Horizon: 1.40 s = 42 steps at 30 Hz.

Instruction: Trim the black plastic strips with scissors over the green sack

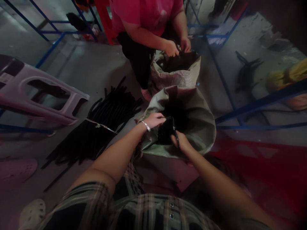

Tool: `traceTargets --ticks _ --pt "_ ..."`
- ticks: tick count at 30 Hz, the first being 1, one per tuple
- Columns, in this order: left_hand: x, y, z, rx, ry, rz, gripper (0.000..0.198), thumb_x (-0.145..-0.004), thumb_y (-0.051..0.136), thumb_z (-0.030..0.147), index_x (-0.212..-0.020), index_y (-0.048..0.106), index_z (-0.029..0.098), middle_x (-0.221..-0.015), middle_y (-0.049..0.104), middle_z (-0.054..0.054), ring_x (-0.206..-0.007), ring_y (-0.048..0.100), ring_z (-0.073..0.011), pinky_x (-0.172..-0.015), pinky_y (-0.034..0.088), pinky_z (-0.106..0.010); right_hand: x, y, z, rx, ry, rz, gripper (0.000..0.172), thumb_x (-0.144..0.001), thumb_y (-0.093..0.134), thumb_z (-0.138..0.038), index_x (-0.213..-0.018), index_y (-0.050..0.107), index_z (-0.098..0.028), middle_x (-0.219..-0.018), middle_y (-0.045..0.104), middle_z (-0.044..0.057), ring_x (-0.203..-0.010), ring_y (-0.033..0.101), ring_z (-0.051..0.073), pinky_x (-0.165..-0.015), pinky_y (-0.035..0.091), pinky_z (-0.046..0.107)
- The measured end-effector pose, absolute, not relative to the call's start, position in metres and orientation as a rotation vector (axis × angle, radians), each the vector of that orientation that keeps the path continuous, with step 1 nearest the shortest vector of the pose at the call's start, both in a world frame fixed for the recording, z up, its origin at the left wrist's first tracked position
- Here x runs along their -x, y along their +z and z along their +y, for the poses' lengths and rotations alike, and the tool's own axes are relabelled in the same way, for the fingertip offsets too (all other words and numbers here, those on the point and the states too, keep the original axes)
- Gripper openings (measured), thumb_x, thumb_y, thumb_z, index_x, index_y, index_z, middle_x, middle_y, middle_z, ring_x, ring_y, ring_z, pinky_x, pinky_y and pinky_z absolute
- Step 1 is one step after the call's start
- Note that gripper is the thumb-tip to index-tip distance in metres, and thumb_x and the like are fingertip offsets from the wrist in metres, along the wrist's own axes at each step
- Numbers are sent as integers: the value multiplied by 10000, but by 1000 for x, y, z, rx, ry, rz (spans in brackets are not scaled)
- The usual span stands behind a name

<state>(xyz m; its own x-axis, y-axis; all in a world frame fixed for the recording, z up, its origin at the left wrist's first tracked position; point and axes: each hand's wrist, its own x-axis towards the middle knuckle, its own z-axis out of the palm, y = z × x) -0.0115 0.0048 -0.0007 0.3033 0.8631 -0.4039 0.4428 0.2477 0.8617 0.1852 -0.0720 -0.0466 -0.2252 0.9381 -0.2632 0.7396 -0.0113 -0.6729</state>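
Observation:
My left hand (155, 119), with a silver bracelet on the wrist, is closed on a small black bundle (165, 131) at the mouth of an open grey-green woven sack (199, 124). On the bundle's other side my right hand (180, 142) grips the same bundle, with a thin black strip running past its fingers. The sack's inside is dark and its contents cannot be made out. Across from me a person in a pink shirt (146, 12) has both hands (178, 47) at the rim of a second sack (172, 75).
A pile of long black strips (105, 127), tied with a pale band, lies on the concrete floor to the left. A pale plastic stool (35, 95) lies tipped at far left. Blue metal frames (240, 108) stand at right and at the back. A red surface (259, 166) is at lower right.

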Motion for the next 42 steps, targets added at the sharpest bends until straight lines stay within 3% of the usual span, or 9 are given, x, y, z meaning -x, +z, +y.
traceTargets --ticks 7,15,32,42 --pt "3 2 1 -1355 444 1276 153 -768 570 273 -819 608 134 -625 580 11 -451 468 -45 -418 352 -144 -180 -42 -77 1755 1096 -2121 146 -805 473 -306 -866 509 -179 -746 609 36 -597 502 124 -546 319 217" --pt "-4 -4 -4 -1362 416 1213 170 -764 577 247 -849 624 107 -606 569 17 -456 475 -47 -459 391 -161 -181 -38 -74 1764 1138 -2105 164 -812 483 -287 -922 520 -171 -806 620 46 -632 505 124 -569 328 220" --pt "5 -1 -1 -1392 416 1196 211 -771 580 303 -861 620 116 -664 601 -4 -486 508 -61 -470 407 -170 -181 -40 -77 1743 999 -1946 181 -770 441 -292 -623 475 -192 -564 528 4 -507 446 108 -506 318 217" --pt "9 5 1 -1391 380 1280 191 -773 581 305 -832 625 129 -618 576 8 -451 466 -53 -426 363 -156 -182 -37 -76 1740 1027 -1873 217 -753 438 -299 -561 417 -199 -533 488 -6 -492 431 102 -491 314 215"
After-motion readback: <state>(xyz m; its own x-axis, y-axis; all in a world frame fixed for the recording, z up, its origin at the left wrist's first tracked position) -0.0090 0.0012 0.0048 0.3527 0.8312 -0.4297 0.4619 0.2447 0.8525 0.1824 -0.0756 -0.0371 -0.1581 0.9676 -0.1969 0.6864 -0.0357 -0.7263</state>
